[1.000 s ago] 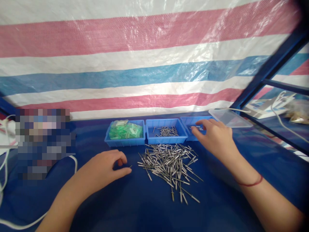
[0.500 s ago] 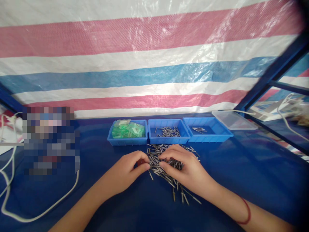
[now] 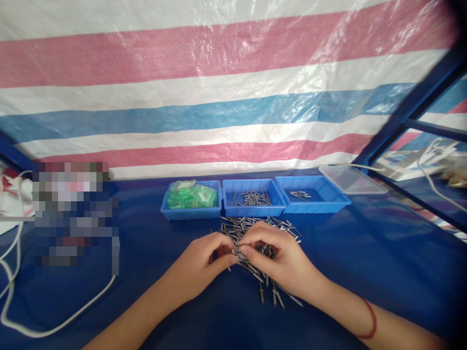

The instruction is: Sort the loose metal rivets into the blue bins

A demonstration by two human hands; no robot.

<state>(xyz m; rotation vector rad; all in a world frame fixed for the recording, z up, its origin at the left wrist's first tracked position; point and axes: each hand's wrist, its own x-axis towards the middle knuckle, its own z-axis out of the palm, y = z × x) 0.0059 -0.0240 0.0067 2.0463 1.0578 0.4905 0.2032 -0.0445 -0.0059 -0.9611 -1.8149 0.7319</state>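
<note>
1 pile of rivets beneath right hand, left hand at its edge, both pinched narrow, held item unclear

Shiny metal rivets lie on a smooth, slightly glossy surface. Along its back edge: satiny, ribbed plastic bins, crinkly translucent plastic packets and a frosted plastic lid. Behind hangs glossy woven plastic sheeting.
</note>
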